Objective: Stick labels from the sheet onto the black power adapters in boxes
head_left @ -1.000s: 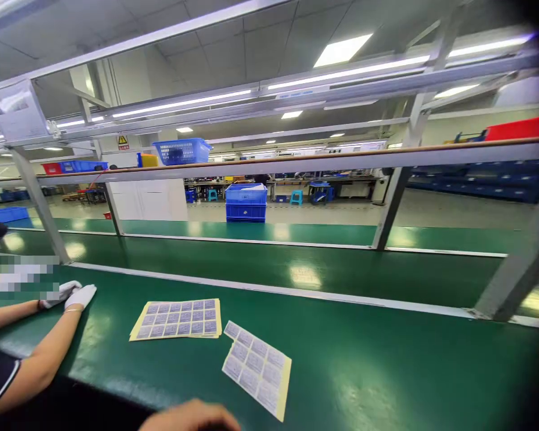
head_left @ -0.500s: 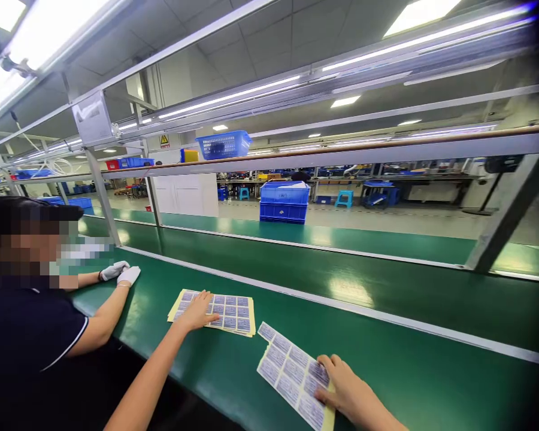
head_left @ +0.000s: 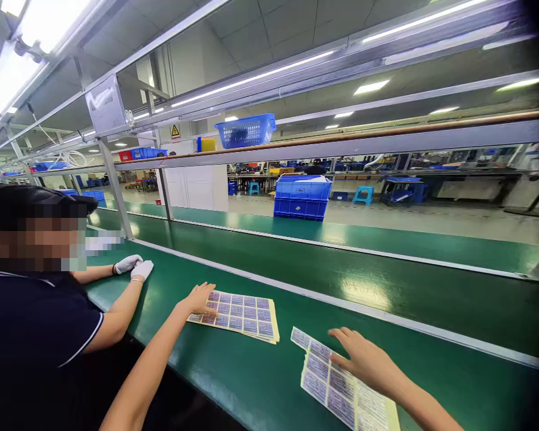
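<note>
A stack of label sheets [head_left: 245, 314] with printed rectangles and yellowish backing lies on the green bench. My left hand [head_left: 200, 300] is at the stack's left end, fingers spread and covering some of the labels. Right of it lies another label sheet [head_left: 327, 380], tilted, with one label jutting out at its upper left corner. Over the upper right of this sheet is my right hand [head_left: 363, 356], thumb and fingers apart; whether it touches the paper I cannot tell.
To the left sits a co-worker in a dark shirt [head_left: 36, 335], white-gloved hands [head_left: 137, 266] together on the bench [head_left: 233, 377]. A metal strip [head_left: 296, 291] runs behind the sheets. Blue crates [head_left: 300, 197] stand farther back, and a blue basket [head_left: 247, 131] rests on the overhead shelf.
The view has swung a little left. My left hand is now nearer the stack's left end. My right hand has let go of the loose sheet's right side and moved up over it, fingers opening.
</note>
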The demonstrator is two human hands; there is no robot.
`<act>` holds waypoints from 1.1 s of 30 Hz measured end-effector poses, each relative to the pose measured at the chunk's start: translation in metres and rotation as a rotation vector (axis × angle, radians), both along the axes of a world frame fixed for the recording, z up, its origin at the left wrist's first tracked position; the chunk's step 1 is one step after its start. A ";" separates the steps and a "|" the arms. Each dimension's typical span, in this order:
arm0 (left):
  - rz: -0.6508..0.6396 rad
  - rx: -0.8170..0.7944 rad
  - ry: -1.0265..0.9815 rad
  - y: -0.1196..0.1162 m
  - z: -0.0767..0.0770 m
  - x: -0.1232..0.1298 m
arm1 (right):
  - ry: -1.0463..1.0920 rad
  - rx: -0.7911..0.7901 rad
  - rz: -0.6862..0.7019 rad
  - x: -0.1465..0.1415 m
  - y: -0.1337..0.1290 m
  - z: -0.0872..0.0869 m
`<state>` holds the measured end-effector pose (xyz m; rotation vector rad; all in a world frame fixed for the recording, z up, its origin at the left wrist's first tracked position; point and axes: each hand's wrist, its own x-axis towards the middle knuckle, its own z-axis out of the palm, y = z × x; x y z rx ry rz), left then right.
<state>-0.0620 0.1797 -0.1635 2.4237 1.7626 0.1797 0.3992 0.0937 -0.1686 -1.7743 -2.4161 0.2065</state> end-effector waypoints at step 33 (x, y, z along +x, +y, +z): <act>-0.084 0.019 -0.285 -0.010 -0.005 0.031 | 0.282 -0.124 -0.295 0.069 -0.061 -0.029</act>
